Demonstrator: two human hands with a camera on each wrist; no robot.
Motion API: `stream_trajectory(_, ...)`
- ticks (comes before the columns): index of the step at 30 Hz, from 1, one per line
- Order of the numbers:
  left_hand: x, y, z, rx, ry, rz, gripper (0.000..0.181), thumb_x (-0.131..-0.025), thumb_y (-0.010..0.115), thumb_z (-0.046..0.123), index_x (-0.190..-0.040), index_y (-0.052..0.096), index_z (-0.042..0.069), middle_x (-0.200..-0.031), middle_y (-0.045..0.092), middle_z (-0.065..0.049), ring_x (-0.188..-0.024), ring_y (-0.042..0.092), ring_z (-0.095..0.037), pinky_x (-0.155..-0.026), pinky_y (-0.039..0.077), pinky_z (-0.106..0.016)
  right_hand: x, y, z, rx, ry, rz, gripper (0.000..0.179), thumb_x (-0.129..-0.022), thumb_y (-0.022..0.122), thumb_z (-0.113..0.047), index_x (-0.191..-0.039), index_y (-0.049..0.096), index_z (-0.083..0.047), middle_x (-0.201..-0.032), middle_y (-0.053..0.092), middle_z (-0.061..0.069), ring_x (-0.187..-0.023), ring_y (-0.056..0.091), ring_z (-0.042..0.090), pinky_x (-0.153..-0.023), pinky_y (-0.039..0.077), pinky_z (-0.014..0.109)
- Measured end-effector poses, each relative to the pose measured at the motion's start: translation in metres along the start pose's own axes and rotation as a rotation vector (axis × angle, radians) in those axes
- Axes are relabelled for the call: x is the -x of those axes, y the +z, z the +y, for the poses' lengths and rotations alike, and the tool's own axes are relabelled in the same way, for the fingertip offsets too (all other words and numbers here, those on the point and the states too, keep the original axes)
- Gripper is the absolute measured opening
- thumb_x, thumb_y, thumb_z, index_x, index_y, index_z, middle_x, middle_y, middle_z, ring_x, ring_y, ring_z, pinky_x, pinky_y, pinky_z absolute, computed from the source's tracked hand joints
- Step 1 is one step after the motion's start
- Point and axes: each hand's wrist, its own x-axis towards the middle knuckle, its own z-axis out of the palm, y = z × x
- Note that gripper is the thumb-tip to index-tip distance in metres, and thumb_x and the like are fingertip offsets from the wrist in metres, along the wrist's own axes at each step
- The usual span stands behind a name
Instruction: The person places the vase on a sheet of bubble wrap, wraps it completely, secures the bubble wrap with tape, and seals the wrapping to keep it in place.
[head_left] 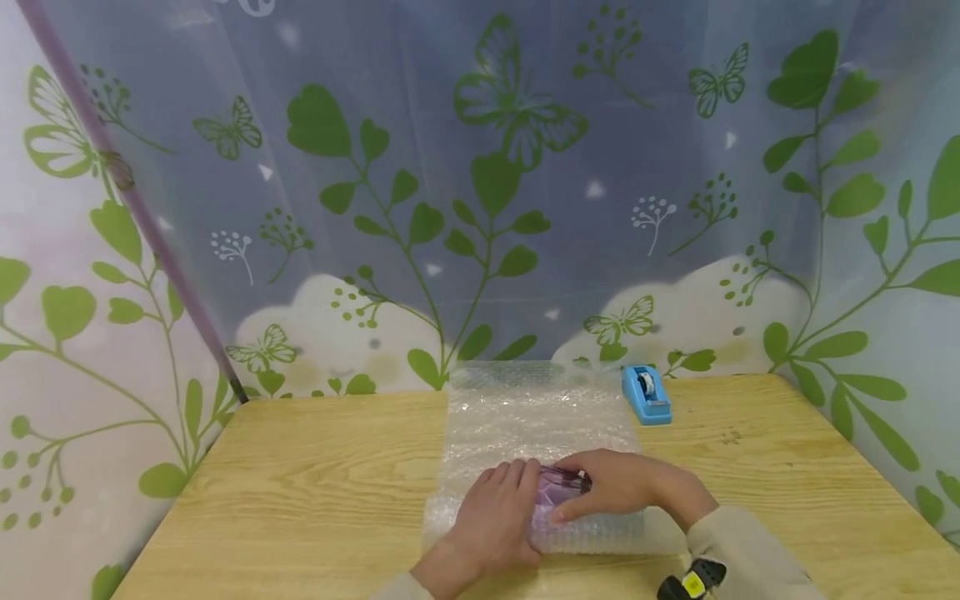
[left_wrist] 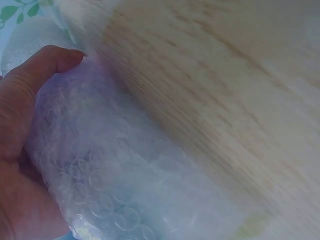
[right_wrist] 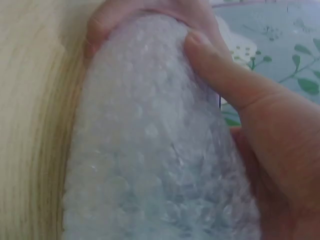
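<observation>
I locate the purple bundle, partly enclosed in bubble wrap, toward the near edge of the wooden table. My left hand grips its left end, thumb against the wrap; my right hand grips its right end. The bubble wrap extends to the far edge, beside the blue tape dispenser.

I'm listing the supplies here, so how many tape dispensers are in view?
1: the blue tape dispenser near the back edge of the table, just right of the bubble wrap. No other shows in any view.
</observation>
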Motion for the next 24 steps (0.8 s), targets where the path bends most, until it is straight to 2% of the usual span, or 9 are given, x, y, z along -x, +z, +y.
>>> stream_trajectory(3, -0.002, -0.002, 0.001, -0.008, 0.0, -0.011, 0.093, -0.048, 0.082, 0.053, -0.12, 0.044, 0.007, -0.1, 0.052, -0.001, -0.092, 0.053, -0.015, -0.083, 0.046, -0.03, 0.006, 0.003, -0.005, 0.13, -0.008, 0.127, 0.083, -0.075, 0.061, -0.07, -0.13, 0.056, -0.008, -0.126, 0.058, 0.006, -0.115, 0.054, 0.028, -0.094, 0.042, 0.049)
stream_trajectory(6, -0.004, -0.006, 0.0, 0.001, -0.002, -0.047, 0.092, -0.05, 0.082, 0.053, -0.119, 0.044, 0.007, -0.098, 0.051, -0.001, -0.09, 0.053, -0.015, -0.081, 0.046, -0.03, 0.013, 0.008, -0.015, 0.31, -0.045, 0.322, 0.083, -0.071, 0.062, -0.073, -0.125, 0.059, -0.01, -0.124, 0.058, 0.004, -0.111, 0.055, 0.029, -0.09, 0.045, 0.048)
stream_trajectory(10, -0.007, -0.009, 0.0, 0.032, -0.01, -0.088, 0.091, -0.051, 0.084, 0.053, -0.118, 0.044, 0.007, -0.096, 0.051, -0.001, -0.088, 0.052, -0.015, -0.081, 0.047, -0.031, 0.02, 0.024, -0.023, 0.441, -0.162, 0.601, 0.057, -0.07, 0.075, -0.057, -0.107, 0.066, -0.015, -0.108, 0.06, -0.004, -0.093, 0.058, 0.018, -0.077, 0.051, 0.036)
stream_trajectory(13, -0.009, -0.01, -0.002, 0.049, -0.013, -0.112, 0.087, -0.053, 0.083, 0.052, -0.116, 0.045, 0.006, -0.093, 0.051, -0.001, -0.086, 0.053, -0.015, -0.077, 0.048, -0.03, 0.023, 0.038, -0.025, 0.475, -0.24, 0.744, 0.038, -0.069, 0.082, -0.042, -0.095, 0.068, -0.017, -0.099, 0.06, -0.007, -0.083, 0.057, 0.012, -0.07, 0.051, 0.031)
stream_trajectory(18, -0.015, -0.011, -0.008, 0.064, -0.015, -0.164, 0.077, -0.055, 0.08, 0.051, -0.11, 0.047, 0.009, -0.089, 0.051, 0.001, -0.083, 0.054, -0.015, -0.073, 0.048, -0.031, 0.022, 0.053, -0.027, 0.51, -0.276, 0.839, 0.025, -0.071, 0.082, -0.031, -0.092, 0.075, -0.018, -0.097, 0.064, -0.008, -0.084, 0.058, 0.011, -0.068, 0.052, 0.031)
stream_trajectory(21, -0.018, -0.011, -0.01, 0.084, -0.018, -0.193, 0.076, -0.055, 0.081, 0.051, -0.11, 0.047, 0.011, -0.091, 0.052, 0.002, -0.085, 0.055, -0.015, -0.076, 0.048, -0.032, 0.02, 0.057, -0.026, 0.488, -0.287, 0.863, 0.024, -0.071, 0.083, -0.027, -0.093, 0.076, -0.017, -0.099, 0.065, -0.005, -0.089, 0.06, 0.013, -0.068, 0.053, 0.033)
stream_trajectory(24, -0.02, -0.012, -0.01, 0.095, -0.025, -0.212, 0.075, -0.054, 0.081, 0.049, -0.11, 0.047, 0.013, -0.092, 0.052, 0.002, -0.086, 0.055, -0.015, -0.078, 0.048, -0.033, 0.017, 0.059, -0.024, 0.416, -0.287, 0.856, 0.022, -0.072, 0.083, -0.022, -0.09, 0.073, -0.016, -0.104, 0.065, -0.002, -0.095, 0.06, 0.016, -0.071, 0.054, 0.033)
